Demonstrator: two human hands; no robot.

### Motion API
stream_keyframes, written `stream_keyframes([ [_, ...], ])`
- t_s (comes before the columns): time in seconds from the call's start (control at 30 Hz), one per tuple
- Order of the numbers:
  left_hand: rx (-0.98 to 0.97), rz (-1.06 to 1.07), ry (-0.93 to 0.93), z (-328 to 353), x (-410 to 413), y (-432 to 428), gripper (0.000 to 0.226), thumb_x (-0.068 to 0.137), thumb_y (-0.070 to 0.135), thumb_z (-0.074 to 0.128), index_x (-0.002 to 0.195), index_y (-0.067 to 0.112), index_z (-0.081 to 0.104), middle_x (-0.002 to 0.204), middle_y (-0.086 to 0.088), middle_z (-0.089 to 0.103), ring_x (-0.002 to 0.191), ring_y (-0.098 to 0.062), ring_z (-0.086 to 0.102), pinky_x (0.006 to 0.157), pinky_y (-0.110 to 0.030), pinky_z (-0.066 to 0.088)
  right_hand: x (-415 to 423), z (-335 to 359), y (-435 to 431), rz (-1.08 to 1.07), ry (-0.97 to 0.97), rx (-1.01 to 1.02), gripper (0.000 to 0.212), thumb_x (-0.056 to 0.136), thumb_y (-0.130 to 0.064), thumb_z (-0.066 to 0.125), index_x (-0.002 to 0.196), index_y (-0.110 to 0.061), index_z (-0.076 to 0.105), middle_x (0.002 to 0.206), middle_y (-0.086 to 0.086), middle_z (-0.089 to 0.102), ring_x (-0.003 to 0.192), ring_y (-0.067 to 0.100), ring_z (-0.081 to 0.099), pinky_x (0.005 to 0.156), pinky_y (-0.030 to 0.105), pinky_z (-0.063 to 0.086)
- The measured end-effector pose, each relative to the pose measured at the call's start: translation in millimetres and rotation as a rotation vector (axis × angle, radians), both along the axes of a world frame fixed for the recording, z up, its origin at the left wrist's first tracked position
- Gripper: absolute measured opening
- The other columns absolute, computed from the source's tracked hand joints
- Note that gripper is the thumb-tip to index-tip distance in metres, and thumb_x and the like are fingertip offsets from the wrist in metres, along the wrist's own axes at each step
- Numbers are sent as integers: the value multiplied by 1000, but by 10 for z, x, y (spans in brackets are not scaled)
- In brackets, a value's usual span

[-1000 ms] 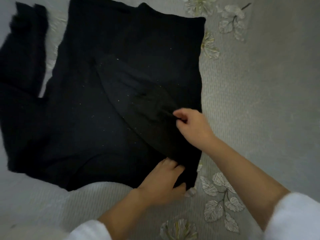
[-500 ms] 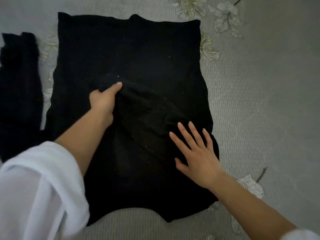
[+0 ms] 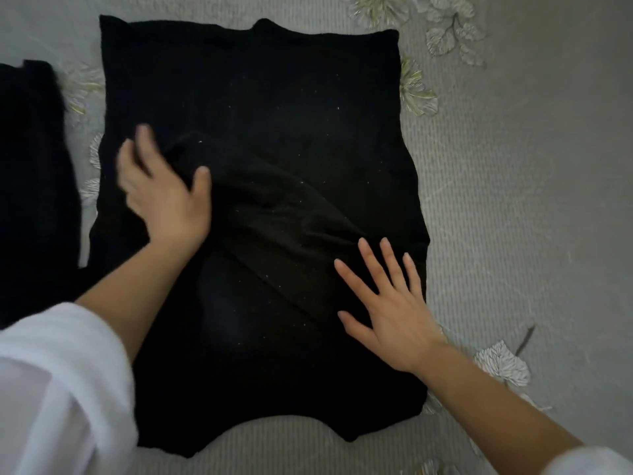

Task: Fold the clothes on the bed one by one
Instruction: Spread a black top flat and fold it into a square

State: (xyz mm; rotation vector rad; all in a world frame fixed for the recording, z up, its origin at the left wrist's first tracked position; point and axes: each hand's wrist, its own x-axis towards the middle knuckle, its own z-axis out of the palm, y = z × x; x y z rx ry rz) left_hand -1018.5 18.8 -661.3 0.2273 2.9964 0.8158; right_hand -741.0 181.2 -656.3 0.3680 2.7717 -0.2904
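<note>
A black knit sweater (image 3: 274,90) lies flat on the grey bed cover, its body spread out with one sleeve folded diagonally across the middle (image 3: 274,214). My left hand (image 3: 164,197) rests on the cuff end of that folded sleeve at the left, fingers spread and blurred, thumb against the fabric. My right hand (image 3: 390,303) lies flat with straight, spread fingers on the sweater's lower right side, by the shoulder end of the sleeve. The sweater's other sleeve (image 3: 30,186) stretches off to the left edge of the view.
The grey bed cover (image 3: 513,200) with embroidered leaf and flower patterns runs all around the sweater, wide on the right. White sleeves cover both of my forearms near the bottom corners.
My left hand let go of the sleeve cuff it held half a second ago and now lies over it with fingers spread. My right hand stays flat on the sweater.
</note>
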Motion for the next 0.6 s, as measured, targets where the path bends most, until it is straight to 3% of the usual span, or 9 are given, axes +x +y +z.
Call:
stream_keyframes([
  [0.07, -170, -380, 10, -68, 142, -18, 74, 94, 51, 44, 153, 22, 10, 159, -17, 0, 146, -33, 0, 115, -49, 8, -8, -37, -28, 16, -36, -1, 70, 92, -64, 25, 150, -40, -5, 160, 3, -17, 145, 27, -23, 118, 49, -7],
  [0.13, -370, -619, -166, -175, 227, -67, 76, 91, 64, 20, 153, 27, -5, 158, -9, -20, 145, -24, -20, 117, -46, -5, -12, -69, -57, 17, -80, 2, 70, 91, -65, 20, 149, -41, -11, 157, 2, -25, 142, 26, -29, 116, 51, -6],
  [0.2, -440, -661, -284, -235, 230, -99, 78, 89, 68, 11, 150, 29, -17, 155, -6, -30, 141, -21, -30, 115, -43, -13, -34, -66, -82, 8, -109, 17, 70, 90, -66, 17, 148, -40, -13, 157, 2, -27, 141, 26, -31, 116, 51, -8],
  [0.3, -444, -662, -267, -211, 267, -108, 74, 91, 65, 10, 148, 29, -21, 153, -7, -33, 139, -20, -33, 112, -40, -17, -67, -22, -124, -10, -134, 36, 70, 90, -65, 19, 149, -40, -10, 158, 3, -22, 143, 27, -28, 116, 52, -6],
  [0.47, -391, -729, -218, -125, 523, -375, 65, 96, 56, 14, 150, 32, -12, 157, -5, -26, 141, -16, -28, 112, -37, -16, -291, 87, -387, -114, -32, 56, 71, 88, -54, 45, 150, -24, 25, 159, 11, 14, 147, 26, 3, 116, 53, 6],
  [0.6, -328, -674, -171, -59, 504, -812, 62, 97, 50, 16, 152, 29, -2, 160, -2, -15, 142, -13, -25, 114, -34, -15, -713, 82, -774, -24, 0, 4, 69, 90, -53, 37, 150, -24, 19, 161, 6, 7, 146, 18, -7, 116, 49, -1],
])
